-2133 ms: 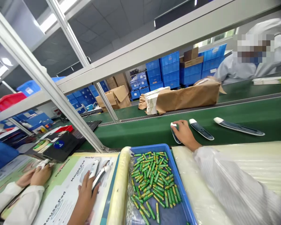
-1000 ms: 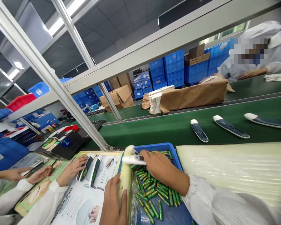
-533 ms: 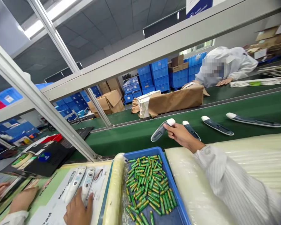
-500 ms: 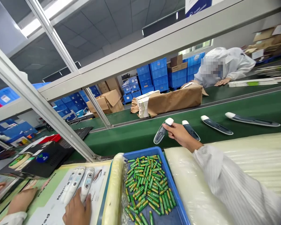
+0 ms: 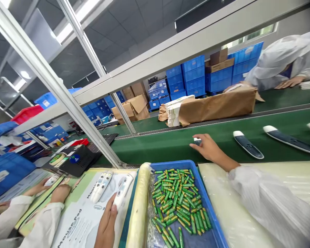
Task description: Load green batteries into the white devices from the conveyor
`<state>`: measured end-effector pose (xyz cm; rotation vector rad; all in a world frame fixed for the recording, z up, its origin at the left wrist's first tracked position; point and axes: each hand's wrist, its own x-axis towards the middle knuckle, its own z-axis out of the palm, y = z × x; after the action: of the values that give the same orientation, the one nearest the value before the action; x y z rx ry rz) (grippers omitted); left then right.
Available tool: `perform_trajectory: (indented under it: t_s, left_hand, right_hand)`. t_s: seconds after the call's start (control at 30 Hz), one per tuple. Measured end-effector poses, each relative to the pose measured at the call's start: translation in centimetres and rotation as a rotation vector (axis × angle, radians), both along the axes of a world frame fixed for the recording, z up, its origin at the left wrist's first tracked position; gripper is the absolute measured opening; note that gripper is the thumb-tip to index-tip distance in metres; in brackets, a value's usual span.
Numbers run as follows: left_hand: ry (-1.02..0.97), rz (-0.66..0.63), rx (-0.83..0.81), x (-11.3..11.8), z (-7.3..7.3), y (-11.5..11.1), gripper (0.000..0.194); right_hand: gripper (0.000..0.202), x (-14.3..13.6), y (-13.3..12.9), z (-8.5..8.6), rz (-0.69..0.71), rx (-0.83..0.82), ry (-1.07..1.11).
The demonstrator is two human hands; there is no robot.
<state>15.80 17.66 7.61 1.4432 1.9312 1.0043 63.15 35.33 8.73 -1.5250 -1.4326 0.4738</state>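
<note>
My right hand (image 5: pixel 209 150) lies on the green conveyor belt (image 5: pixel 170 144) with its fingers around a dark handheld device (image 5: pixel 197 140); only the device's light tip shows. My left hand (image 5: pixel 107 222) grips the lower end of a white handheld device (image 5: pixel 122 187) lying on a printed mouse-pad sheet (image 5: pixel 80 220). Two more white devices (image 5: pixel 101 182) lie side by side just left of it. Between my hands stands a blue tray (image 5: pixel 214 224) holding several green batteries (image 5: pixel 179 203).
Dark devices (image 5: pixel 248 145) (image 5: pixel 290 139) lie further right on the belt. A brown paper package (image 5: pixel 219 105) lies beyond it, and a person in white (image 5: pixel 286 58) leans there. A co-worker's hands (image 5: pixel 58 193) work at my left. A slanted metal post (image 5: pixel 67 100) crosses ahead.
My right hand lowered the dark device from above the belt onto it. My left hand pulled one white device to the right, away from the other two. The belt's devices moved right.
</note>
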Motion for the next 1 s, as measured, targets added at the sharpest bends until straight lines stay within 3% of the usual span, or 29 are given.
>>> perform_trajectory:
  t_s: [0.13, 0.17, 0.2, 0.27, 0.3, 0.37, 0.43, 0.53, 0.6, 0.67, 0.73, 0.83, 0.9, 1.0]
  left_hand:
    - [0.045, -0.301, -0.049, 4.3, 3.5, -1.2, 0.062]
    - [0.059, -0.378, -0.047, 5.0, 4.0, -1.3, 0.060]
    - [0.075, -0.442, -0.040, 5.4, 4.1, -1.3, 0.058]
    - [0.116, -0.513, -0.003, 5.8, 3.6, -1.1, 0.057]
    - [0.146, -0.504, 0.034, 5.8, 2.9, -1.0, 0.060]
    - [0.208, -0.439, 0.161, 6.0, 1.4, -0.8, 0.074]
    - [0.251, -0.371, 0.311, 6.5, -0.1, -0.7, 0.090]
    - [0.264, -0.335, 0.428, 7.1, -1.4, -0.6, 0.091]
    - [0.280, -0.287, 0.452, 6.5, -1.7, 0.1, 0.087]
    - [0.374, -0.169, 0.423, 4.3, -1.6, 1.7, 0.083]
    - [0.555, 0.008, 0.309, 0.9, -1.1, 4.0, 0.080]
    - [0.698, 0.187, 0.118, -4.9, -0.5, 8.0, 0.085]
    - [0.677, 0.200, 0.061, -7.7, -0.8, 10.0, 0.086]
    - [0.631, 0.175, 0.023, -10.0, -2.0, 11.4, 0.082]
  right_hand:
    - [0.086, -8.6, -6.7, 3.3, 0.666, 0.138, -0.232]
    - [0.083, -10.6, -8.5, 3.6, 0.796, 0.144, -0.329]
    - [0.068, -12.3, -10.2, 3.9, 0.874, 0.126, -0.435]
    - [0.039, -14.3, -12.5, 4.2, 0.934, 0.073, -0.603]
    - [0.033, -14.5, -13.1, 4.5, 0.926, 0.059, -0.634]
    - [0.040, -14.1, -13.1, 5.1, 0.853, 0.090, -0.546]
    - [0.051, -13.4, -12.3, 5.5, 0.659, 0.162, -0.316]
    - [0.048, -13.3, -10.8, 4.7, 0.320, 0.157, -0.101]
    - [0.046, -13.8, -10.3, 3.5, 0.341, 0.081, -0.211]
    - [0.046, -13.9, -9.9, 2.7, 0.455, -0.009, -0.355]
    - [0.042, -13.0, -9.3, 2.8, 0.434, -0.024, -0.325]
    - [0.037, -9.9, -7.5, 4.2, 0.350, 0.053, 0.023]
    - [0.046, -7.2, -5.9, 5.1, 0.354, 0.057, 0.337]
    - [0.064, -3.3, -3.8, 5.3, 0.313, 0.022, 0.755]
